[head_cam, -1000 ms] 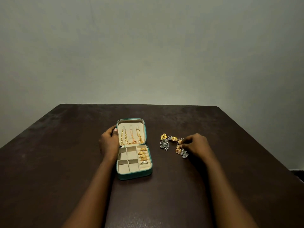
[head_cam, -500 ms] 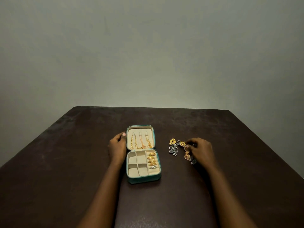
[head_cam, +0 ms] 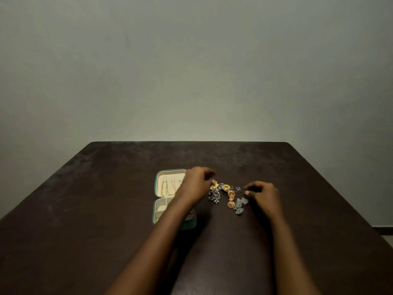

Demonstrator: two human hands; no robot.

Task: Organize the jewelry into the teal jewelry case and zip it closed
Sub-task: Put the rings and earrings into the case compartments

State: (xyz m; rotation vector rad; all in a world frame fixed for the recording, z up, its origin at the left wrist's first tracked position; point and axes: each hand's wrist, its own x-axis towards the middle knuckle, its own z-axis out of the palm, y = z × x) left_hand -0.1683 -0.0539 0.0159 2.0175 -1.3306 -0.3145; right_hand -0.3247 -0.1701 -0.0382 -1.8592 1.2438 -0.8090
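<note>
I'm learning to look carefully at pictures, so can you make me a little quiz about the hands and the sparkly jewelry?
1. True or false: the teal jewelry case is zipped closed.
2. Where do the loose earrings lie?
A. Inside the case
B. On the table, between the left hand and the right hand
C. On the floor
3. Fill the gap: the ___ forearm crosses over the open case.

Key: 1 false, the case lies open. 2 B. 3 left.
</note>
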